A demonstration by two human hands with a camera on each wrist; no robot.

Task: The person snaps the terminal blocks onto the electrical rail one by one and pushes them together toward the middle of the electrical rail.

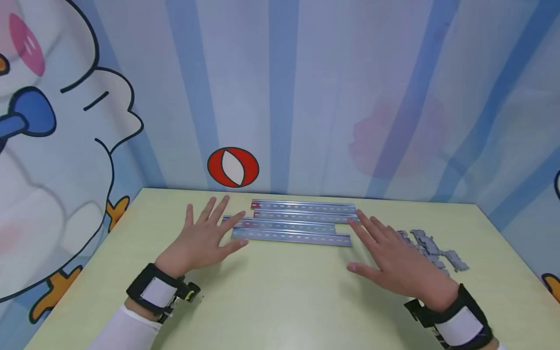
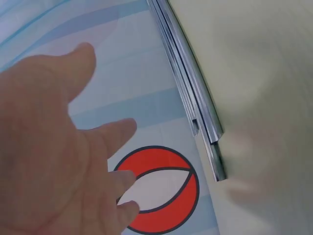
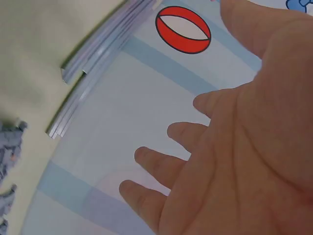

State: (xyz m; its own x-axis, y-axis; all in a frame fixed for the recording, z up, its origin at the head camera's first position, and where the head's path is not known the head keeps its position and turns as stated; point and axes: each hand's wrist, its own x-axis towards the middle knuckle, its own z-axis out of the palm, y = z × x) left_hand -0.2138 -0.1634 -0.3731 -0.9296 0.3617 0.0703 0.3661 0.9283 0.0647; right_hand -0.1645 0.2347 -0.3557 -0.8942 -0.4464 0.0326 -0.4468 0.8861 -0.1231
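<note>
We note a pale green desk [image 1: 280, 301] against a blue-striped cartoon backdrop [image 1: 306, 97]. Four rails [image 1: 297, 222] lie mid-desk, far side. Left hand [image 1: 203, 240] and right hand [image 1: 391, 257] hover flat at either end, fingers spread, grasping nothing. Grey clips [image 1: 433, 250] lie right.

Bright even light, soft shadows, perhaps slightly blurred

Rails [image 1: 293, 222] between hands, clips [image 1: 433, 249] rightward
</note>
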